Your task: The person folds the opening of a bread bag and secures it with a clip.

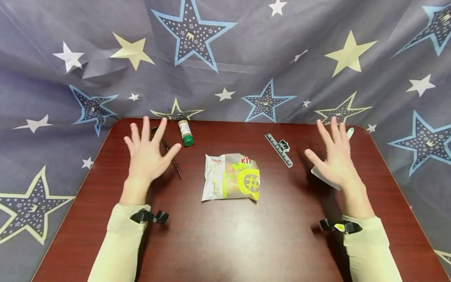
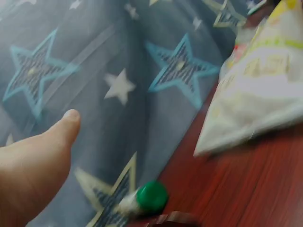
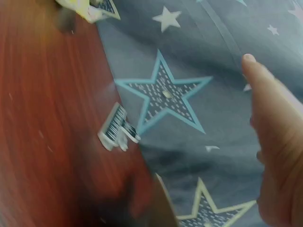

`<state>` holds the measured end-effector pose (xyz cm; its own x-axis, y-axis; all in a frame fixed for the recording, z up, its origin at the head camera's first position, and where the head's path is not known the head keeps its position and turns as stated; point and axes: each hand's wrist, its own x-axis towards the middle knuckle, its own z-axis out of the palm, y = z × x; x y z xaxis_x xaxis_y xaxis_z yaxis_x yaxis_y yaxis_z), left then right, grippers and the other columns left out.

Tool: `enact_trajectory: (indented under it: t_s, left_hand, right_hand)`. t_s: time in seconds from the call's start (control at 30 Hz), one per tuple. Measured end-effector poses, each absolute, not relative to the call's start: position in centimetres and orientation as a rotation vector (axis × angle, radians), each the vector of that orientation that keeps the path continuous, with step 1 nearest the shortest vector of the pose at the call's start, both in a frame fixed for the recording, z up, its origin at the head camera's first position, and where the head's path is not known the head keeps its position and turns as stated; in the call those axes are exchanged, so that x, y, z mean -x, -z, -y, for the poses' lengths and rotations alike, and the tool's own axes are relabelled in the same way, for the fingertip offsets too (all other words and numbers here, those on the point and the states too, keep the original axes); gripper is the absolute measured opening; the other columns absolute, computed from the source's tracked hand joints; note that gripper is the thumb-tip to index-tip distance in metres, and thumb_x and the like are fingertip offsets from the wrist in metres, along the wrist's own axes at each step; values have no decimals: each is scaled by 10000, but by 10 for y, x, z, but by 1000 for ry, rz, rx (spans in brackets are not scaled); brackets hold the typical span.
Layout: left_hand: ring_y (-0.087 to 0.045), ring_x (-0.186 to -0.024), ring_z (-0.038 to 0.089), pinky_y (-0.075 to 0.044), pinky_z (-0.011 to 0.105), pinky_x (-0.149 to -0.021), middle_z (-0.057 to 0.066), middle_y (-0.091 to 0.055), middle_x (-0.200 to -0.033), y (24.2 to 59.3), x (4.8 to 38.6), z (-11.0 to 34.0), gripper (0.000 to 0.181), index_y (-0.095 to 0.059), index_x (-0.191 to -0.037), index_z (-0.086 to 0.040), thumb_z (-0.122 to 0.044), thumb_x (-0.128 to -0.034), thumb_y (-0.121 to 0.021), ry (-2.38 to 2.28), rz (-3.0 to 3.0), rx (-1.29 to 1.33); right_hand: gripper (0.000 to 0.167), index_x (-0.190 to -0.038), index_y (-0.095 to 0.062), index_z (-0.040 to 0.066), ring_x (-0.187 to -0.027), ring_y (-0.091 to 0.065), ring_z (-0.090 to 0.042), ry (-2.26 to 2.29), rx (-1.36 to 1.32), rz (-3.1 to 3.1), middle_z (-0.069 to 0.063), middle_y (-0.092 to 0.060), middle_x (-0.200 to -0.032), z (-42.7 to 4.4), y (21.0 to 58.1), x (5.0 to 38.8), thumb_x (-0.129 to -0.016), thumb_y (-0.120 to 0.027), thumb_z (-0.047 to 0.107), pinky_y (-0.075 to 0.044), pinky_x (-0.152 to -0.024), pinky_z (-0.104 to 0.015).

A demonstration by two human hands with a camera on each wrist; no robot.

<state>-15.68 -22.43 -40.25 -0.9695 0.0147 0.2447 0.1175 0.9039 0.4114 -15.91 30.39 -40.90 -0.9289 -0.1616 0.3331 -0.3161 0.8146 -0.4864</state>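
Both hands hang above the table [image 1: 229, 235] with fingers spread, nothing held: left hand [image 1: 144, 158] toward the left edge, right hand [image 1: 336, 162] toward the right edge.

Snack bag [image 1: 232, 176] lies mid-table, between the hands, well in from the far edge. Probably light, thin slick film, soft, puffed; contents look crushable. Best hold: pinch the flat pale end on its left, or cup both sides gently.

Bottle [image 1: 186, 133] lies on its side by the far edge, left of middle, green cap toward the near edge. Likely stiff, smooth, could roll; grip round the body.

Thin dark stick [image 1: 177, 170], partly behind the left hand, toward the far left corner: looks stiff, light; pinch mid-length.

Keyboard-pattern clip [image 1: 278, 149], right of middle toward the far edge: probably stiff; take the black tab.

White flat tool [image 1: 325, 179], mostly under the right hand near the far right corner: grab the pale handle.
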Motion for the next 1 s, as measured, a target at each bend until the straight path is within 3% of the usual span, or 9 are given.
enact_trajectory:
  t_s: [0.13,0.23,0.43,0.7,0.87,1.0]
  left_hand:
    - [-74,-1612,576,-90,780,-1249,251,-174,-1762,403,168,188,832,-317,-1690,-265,-571,-990,-647,719,2795,277]
    - [-160,-1627,505,-193,690,-1282,220,-229,-1757,402,173,162,821,-327,-1686,-269,-566,-996,-656,781,2807,386]
    - [-289,-1617,405,-400,647,-1197,140,-265,-1763,403,179,123,802,-294,-1691,-336,-556,-1008,-651,879,2868,515]
    - [-384,-1582,344,-465,593,-1162,109,-372,-1723,410,184,87,750,-373,-1667,-289,-520,-1012,-654,910,2914,675]
    - [-558,-1454,308,-501,524,-1141,99,-541,-1608,418,186,78,683,-442,-1636,-255,-462,-1021,-654,896,2958,769]
    - [-619,-1386,295,-528,498,-1110,101,-608,-1539,422,190,81,643,-506,-1599,-223,-388,-1006,-693,875,2992,784]
  right_hand:
    - [799,-1664,-383,193,-1635,-187,-452,-908,-496,2641,-168,-195,-1778,-283,409,164,-966,-749,324,-206,-1257,-713]
    - [767,-1650,-410,176,-1599,-312,-422,-954,-555,2631,-164,-288,-1751,-264,411,167,-965,-752,225,-304,-1229,-676]
    - [726,-1644,-422,177,-1576,-397,-339,-1023,-637,2634,-111,-407,-1706,-232,419,170,-985,-725,161,-342,-1269,-510]
    - [690,-1614,-463,122,-1432,-584,-325,-1059,-694,2712,-130,-536,-1614,-209,427,167,-987,-743,184,-449,-1180,-546]
    - [561,-1521,-569,64,-1197,-747,-311,-1168,-692,2797,-177,-679,-1443,-196,437,163,-1000,-729,195,-578,-1028,-510]
    - [462,-1414,-654,21,-1029,-800,-276,-1257,-658,2847,-175,-753,-1303,-179,446,165,-996,-736,200,-641,-890,-443]
